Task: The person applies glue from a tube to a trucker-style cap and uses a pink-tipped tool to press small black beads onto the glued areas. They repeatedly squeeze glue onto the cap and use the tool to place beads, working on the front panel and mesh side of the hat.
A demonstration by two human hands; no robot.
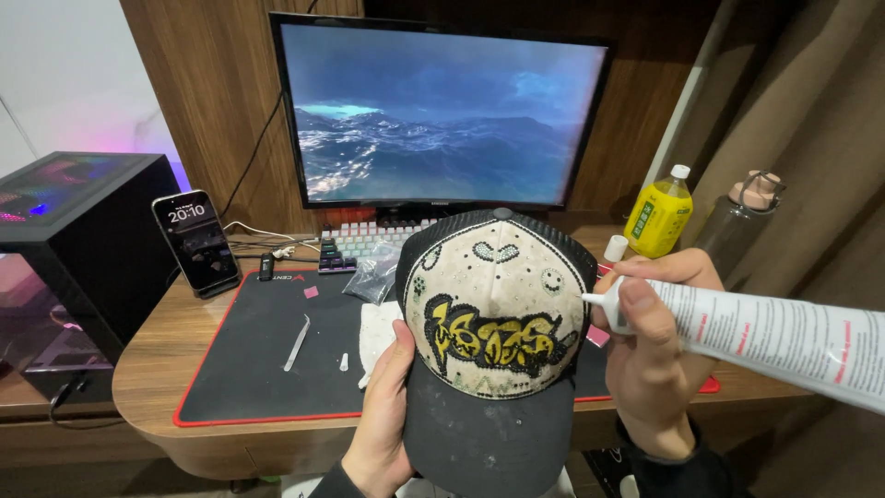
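My left hand (383, 406) holds a baseball cap (493, 323) upright by its left side, front facing me. The cap has a cream front panel studded with small beads, a yellow and black graffiti design, black mesh sides and a dark brim. My right hand (650, 346) grips a white glue tube (774, 337) that runs off to the right. The tube's nozzle touches the cap's right edge near a small smiley motif. The tube's white lid (615, 247) shows just above my right fingers.
A black desk mat with red edging (258, 369) carries tweezers (297, 342), a small white piece and a clear plastic bag (373, 273). Behind stand a monitor (438, 111), a keyboard (364, 242), a phone on a stand (196, 242), a computer case (78, 240), a yellow bottle (659, 214) and a brown bottle (737, 217).
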